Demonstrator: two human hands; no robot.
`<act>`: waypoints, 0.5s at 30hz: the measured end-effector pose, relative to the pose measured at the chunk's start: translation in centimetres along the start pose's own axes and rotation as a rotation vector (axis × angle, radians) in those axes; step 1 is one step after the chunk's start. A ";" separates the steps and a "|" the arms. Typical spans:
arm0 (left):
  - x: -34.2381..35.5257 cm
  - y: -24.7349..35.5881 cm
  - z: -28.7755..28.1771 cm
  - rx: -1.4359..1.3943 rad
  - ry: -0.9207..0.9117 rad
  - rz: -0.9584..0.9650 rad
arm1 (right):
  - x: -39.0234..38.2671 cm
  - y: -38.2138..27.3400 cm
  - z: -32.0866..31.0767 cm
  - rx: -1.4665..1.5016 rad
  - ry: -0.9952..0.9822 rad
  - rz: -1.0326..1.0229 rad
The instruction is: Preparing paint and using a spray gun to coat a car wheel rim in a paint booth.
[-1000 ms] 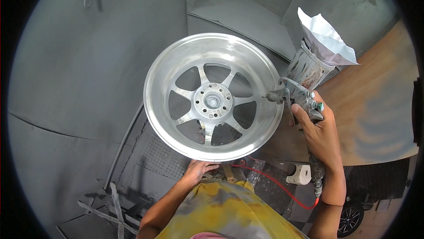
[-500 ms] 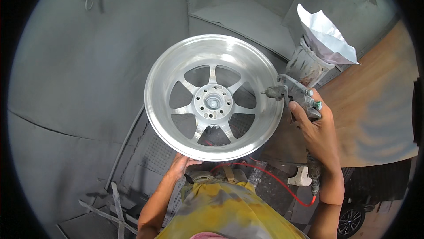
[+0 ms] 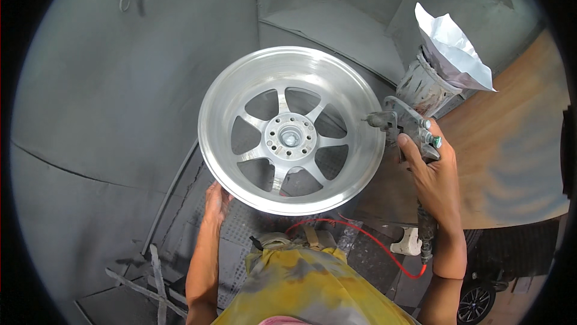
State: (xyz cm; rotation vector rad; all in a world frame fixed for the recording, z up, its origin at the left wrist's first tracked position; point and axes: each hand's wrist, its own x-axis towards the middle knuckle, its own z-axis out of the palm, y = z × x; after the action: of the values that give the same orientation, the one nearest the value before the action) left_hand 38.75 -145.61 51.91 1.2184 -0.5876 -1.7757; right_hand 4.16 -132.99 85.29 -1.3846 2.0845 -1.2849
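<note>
A bare silver alloy wheel rim [image 3: 354, 184] with several spokes faces up in front of me; what bears it is hidden beneath. At its lower left edge, my left hand [image 3: 216, 200] is closed on the lip, with the fingertips partly hidden behind it. My right hand [image 3: 434, 166] grips a paint-stained spray gun [image 3: 415, 130], thumb near its body. The gun's nozzle points left, over the right part of the rim. A crusted cup [image 3: 428, 85] sits on the gun, and a crumpled whitish sheet [image 3: 457, 51] stands out of its top.
A red air hose [image 3: 384, 250] runs from the gun's handle across my front. Grey overspray-covered walls [image 3: 120, 85] surround the left and back. A curved brown panel [image 3: 499, 157] is at right, with a dark wheel [image 3: 476, 302] below. Crossed bars [image 3: 159, 283] stand lower left.
My left hand has shifted left and up along the rim's edge. The wheel rim has turned somewhat. My right hand and the spray gun have moved very slightly right.
</note>
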 end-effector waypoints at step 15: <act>-6.7 -2.9 4.0 -0.017 -0.060 -0.055 | 0.2 1.7 -0.4 0.049 -0.079 -0.023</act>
State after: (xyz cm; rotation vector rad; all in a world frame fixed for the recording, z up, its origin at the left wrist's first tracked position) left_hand 34.88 -138.79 54.56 1.1832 -0.5773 -1.8648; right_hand 2.84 -132.77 84.11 -1.4189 1.9782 -1.2608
